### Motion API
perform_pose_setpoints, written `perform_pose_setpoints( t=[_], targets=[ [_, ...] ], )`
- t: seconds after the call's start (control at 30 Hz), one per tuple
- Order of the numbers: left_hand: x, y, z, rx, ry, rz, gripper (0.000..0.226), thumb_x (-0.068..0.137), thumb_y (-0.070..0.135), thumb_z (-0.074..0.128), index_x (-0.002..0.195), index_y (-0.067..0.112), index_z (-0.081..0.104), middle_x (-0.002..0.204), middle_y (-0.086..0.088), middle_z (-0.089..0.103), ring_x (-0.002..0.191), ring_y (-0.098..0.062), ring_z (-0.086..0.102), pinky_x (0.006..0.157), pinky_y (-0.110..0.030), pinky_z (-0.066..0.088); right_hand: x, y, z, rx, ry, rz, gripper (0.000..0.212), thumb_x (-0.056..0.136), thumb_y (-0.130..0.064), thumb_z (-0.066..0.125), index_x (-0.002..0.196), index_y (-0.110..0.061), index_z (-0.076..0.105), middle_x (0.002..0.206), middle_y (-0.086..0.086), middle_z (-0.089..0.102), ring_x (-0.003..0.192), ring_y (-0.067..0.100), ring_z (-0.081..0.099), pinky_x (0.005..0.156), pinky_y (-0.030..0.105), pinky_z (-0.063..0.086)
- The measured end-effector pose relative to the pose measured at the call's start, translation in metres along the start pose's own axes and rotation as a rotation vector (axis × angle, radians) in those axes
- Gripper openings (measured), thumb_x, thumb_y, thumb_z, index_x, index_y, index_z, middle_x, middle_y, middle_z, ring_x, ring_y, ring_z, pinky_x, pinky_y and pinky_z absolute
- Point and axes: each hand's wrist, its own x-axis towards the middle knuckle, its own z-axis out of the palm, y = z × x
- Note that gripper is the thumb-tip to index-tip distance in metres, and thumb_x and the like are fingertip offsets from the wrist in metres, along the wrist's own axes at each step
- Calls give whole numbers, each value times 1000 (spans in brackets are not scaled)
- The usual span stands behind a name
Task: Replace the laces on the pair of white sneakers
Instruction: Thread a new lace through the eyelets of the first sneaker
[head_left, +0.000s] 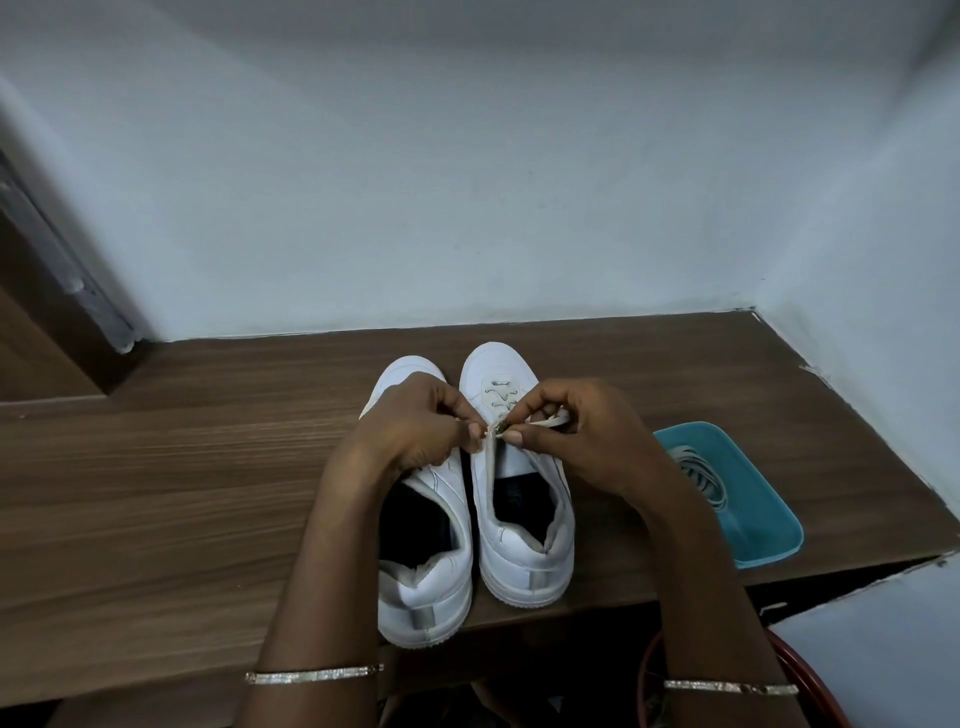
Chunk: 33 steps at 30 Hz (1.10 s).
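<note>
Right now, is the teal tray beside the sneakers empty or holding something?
Holding something: a loose coil of pale laces lies inside the teal tray, towards its far end; the near end shows bare teal floor.

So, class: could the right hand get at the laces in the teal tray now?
Probably yes: the laces lie in an open teal tray beside the right hand, nothing between, though it pinches a sneaker lace.

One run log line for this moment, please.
left hand, right hand: pinch lace | right sneaker: partly laced | teal tray: holds laces
</note>
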Motion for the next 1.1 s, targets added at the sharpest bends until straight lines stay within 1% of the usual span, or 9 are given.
perform_pose_setpoints(
  t=[0.2, 0.33, 0.47, 0.53, 0.6, 0.7, 0.8, 0.97, 1.1],
  targets=[
    [-8, 2, -23, -71, 328, 92, 21, 97, 14, 60, 79, 22, 67, 77, 7, 63, 72, -11, 57, 67, -27, 42, -1, 6, -4, 48, 98, 24, 25, 73, -33, 90, 93, -30, 76, 100, -7, 68, 62, 7, 57, 65, 31, 51],
    [-15, -4, -43, -326, 580, 173, 28, 99, 1, 50, 79, 19, 60, 78, 4, 60, 55, 10, 54, 57, -14, 44, 1, 6, -2, 35, 102, 11, 28, 72, -32, 90, 95, -34, 74, 108, -7, 63, 56, 13, 56, 60, 30, 46],
    [-15, -13, -57, -1043, 579, 136, 33, 106, 10, 38, 79, 21, 52, 104, -1, 75, 95, -9, 71, 71, -23, 54, 1, 2, -1, 53, 129, -20, 23, 78, -22, 87, 94, -33, 74, 105, -9, 63, 50, 9, 51, 54, 20, 39],
    [-16, -20, -64, -1523, 468, 127, 31, 106, 13, 36, 80, 18, 51, 81, 0, 74, 78, -15, 73, 67, -30, 61, 3, 0, 2, 69, 148, -30, 20, 83, -15, 82, 95, -30, 75, 101, -14, 65, 49, 8, 50, 54, 17, 40],
    [-17, -27, -68, -1617, 461, 111, 25, 104, 16, 42, 81, 19, 51, 57, 7, 52, 47, -7, 47, 43, -19, 46, 3, -1, 4, 78, 167, -27, 22, 86, -6, 74, 96, -26, 75, 90, -23, 66, 47, 10, 49, 52, 16, 39],
    [-20, -27, -66, -999, 634, 172, 19, 102, 20, 49, 86, 21, 58, 54, 10, 38, 41, -5, 26, 37, -16, 21, 4, 4, 4, 104, 191, 16, 31, 88, 2, 65, 96, -26, 75, 79, -20, 66, 58, 39, 58, 51, 33, 47],
    [-24, -11, -51, -355, 543, 334, 14, 97, 26, 63, 87, 19, 70, 58, 18, 57, 50, 3, 45, 46, -13, 35, 7, 13, 6, 116, 225, 29, 36, 87, 3, 61, 93, -30, 74, 75, -18, 69, 65, 47, 61, 63, 52, 56],
    [-12, -3, -22, 220, 99, 285, 13, 71, 48, 85, 77, 40, 77, 82, 21, 71, 80, 4, 64, 75, -25, 52, 9, 16, 8, 131, 229, 42, 40, 89, 3, 57, 85, -33, 74, 75, 1, 72, 68, 49, 61, 68, 58, 58],
    [-4, -7, -14, 337, 28, 268, 15, 70, 50, 85, 79, 42, 77, 87, 28, 71, 89, 7, 64, 87, -34, 53, 8, 18, 7, 122, 234, 37, 37, 90, 1, 60, 86, -34, 74, 78, 9, 73, 71, 45, 64, 70, 56, 58]
  ],
)
